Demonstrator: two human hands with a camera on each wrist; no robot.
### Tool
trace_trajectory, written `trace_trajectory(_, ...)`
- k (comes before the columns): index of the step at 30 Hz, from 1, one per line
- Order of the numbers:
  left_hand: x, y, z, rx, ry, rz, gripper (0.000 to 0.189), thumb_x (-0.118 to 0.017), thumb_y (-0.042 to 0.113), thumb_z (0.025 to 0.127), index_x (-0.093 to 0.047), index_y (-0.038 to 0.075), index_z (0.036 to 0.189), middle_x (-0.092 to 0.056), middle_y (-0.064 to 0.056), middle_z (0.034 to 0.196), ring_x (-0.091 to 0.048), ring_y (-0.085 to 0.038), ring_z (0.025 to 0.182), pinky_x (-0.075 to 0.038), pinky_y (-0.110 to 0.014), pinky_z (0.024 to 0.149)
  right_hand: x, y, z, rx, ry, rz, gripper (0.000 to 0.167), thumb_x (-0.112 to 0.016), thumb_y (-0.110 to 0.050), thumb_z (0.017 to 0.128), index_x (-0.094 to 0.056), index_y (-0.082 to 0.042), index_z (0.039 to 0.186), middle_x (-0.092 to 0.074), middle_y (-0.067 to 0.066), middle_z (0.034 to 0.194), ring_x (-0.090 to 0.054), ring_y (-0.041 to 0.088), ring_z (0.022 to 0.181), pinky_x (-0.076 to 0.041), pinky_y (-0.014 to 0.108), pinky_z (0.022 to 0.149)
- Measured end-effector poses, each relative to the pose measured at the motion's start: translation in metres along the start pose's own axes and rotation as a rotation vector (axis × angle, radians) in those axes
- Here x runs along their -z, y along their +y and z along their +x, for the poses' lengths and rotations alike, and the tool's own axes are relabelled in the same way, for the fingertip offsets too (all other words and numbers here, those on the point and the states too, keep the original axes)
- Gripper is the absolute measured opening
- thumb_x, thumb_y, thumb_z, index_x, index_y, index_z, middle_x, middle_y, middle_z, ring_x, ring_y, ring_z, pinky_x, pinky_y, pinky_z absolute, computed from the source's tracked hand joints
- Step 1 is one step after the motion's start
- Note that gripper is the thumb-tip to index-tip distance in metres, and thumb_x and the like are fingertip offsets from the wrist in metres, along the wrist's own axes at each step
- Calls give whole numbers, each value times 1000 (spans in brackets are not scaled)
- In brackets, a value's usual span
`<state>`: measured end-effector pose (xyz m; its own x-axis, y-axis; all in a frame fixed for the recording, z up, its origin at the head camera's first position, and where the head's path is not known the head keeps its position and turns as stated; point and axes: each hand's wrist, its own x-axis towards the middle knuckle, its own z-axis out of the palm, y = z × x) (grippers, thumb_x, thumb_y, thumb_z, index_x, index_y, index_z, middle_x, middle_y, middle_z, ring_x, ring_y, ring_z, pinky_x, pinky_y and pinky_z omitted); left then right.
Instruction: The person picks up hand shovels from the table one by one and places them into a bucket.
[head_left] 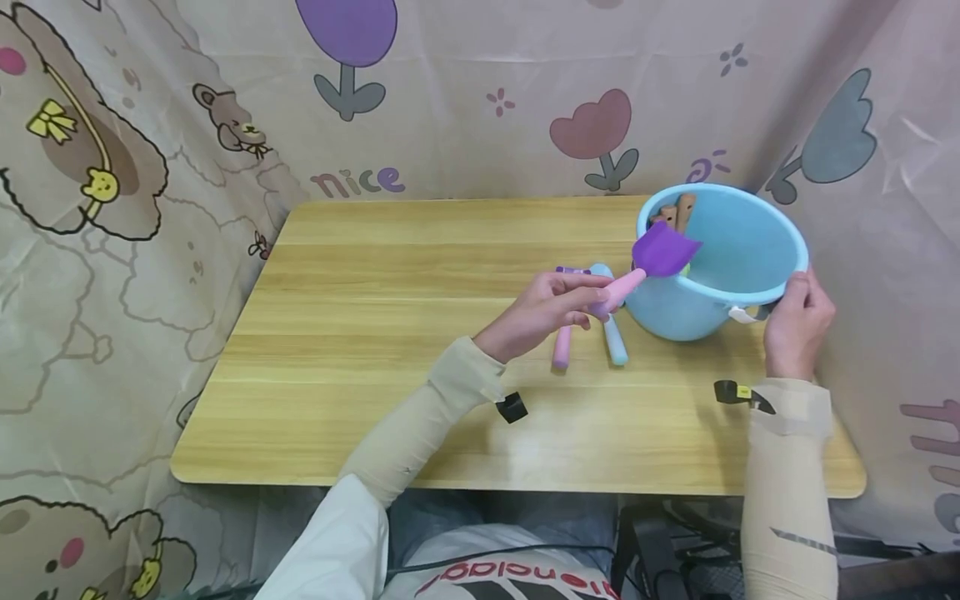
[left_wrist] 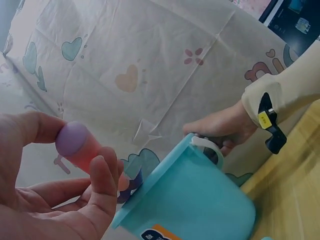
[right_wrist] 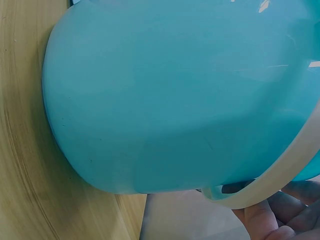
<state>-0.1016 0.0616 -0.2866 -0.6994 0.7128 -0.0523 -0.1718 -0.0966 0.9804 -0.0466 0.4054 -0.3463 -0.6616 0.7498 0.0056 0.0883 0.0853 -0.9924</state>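
Note:
My left hand (head_left: 551, 310) pinches the pink handle of a toy shovel (head_left: 666, 250), its purple blade just over the near-left rim of a light blue bucket (head_left: 675, 310). In the left wrist view, thumb and fingers hold the handle's rounded lilac end (left_wrist: 72, 139). The bucket stands on the table with its mouth tipped toward the right. My right hand (head_left: 801, 325) grips its right rim, beside the white carrying handle (right_wrist: 272, 182). Brown handles (head_left: 685, 211) stick up inside the bucket; their lower parts are hidden.
Left of the bucket, a pink-handled toy tool (head_left: 562, 346) with a purple head and a light blue toy tool (head_left: 615, 340) lie on the wooden table (head_left: 375, 333). A patterned curtain (head_left: 465, 142) hangs behind and along the sides.

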Motion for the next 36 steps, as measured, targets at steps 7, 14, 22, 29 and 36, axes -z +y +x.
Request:
trace_trajectory(7,-4,4,12,24,-40,43,40,-62,12,101,-62,-3,138,-75,-15,100,-67,-14,86,-54,-24,76,-2,2,2,33,19,-26,39,-43,-34,110,-72,-16,128,-63,-10,89,-52,7,77,-43,13,65)
trace_trajectory(14,-2,5,22,6,-26,178,42,-63,18,93,-69,3,132,-76,-10,101,-65,-14,91,-53,-23,76,-2,4,2,41,29,-40,39,-43,-34,110,-71,-19,132,-64,-12,87,-54,7,75,-44,12,63)
trace_trajectory(22,-3,2,33,-55,78,326,38,-62,15,93,-71,11,129,-74,-4,117,-70,-13,90,-61,-28,79,-2,5,5,41,34,-69,40,-43,-35,110,-72,-18,131,-64,-13,90,-54,5,77,-44,12,66)
trace_trajectory(29,-5,4,37,-220,143,438,28,-59,12,101,-74,9,124,-70,-7,116,-66,-11,70,-44,-21,53,-2,6,6,43,32,-50,39,-43,-34,109,-71,-19,132,-65,-12,90,-55,7,76,-44,12,64)
trace_trajectory(36,-7,8,39,-346,160,621,29,-72,17,96,-75,8,123,-72,-6,122,-67,-10,101,-57,-16,86,-4,7,5,47,39,-56,38,-43,-34,109,-72,-20,131,-64,-13,88,-55,5,77,-44,13,65)
